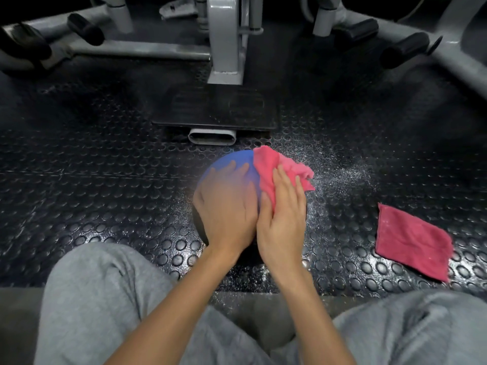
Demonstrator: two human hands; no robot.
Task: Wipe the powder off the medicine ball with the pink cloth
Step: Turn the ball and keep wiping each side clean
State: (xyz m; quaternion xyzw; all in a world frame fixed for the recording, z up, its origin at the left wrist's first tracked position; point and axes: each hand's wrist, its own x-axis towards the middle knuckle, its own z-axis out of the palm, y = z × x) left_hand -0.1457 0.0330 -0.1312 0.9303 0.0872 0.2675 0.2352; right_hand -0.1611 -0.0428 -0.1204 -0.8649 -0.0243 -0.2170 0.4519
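Observation:
A blue and dark medicine ball (238,159) sits on the studded black rubber floor between my knees. My left hand (228,206) lies flat on the ball's left and top side, blurred, fingers spread. My right hand (283,219) presses a pink cloth (274,167) against the ball's right side with straight fingers. The cloth bunches out past my fingertips to the upper right. Both hands hide most of the ball.
A second pink cloth (412,242) lies flat on the floor to the right. White powder (340,175) is scattered on the floor right of the ball. A grey gym machine frame (225,40) with a black foot plate (216,108) stands beyond the ball.

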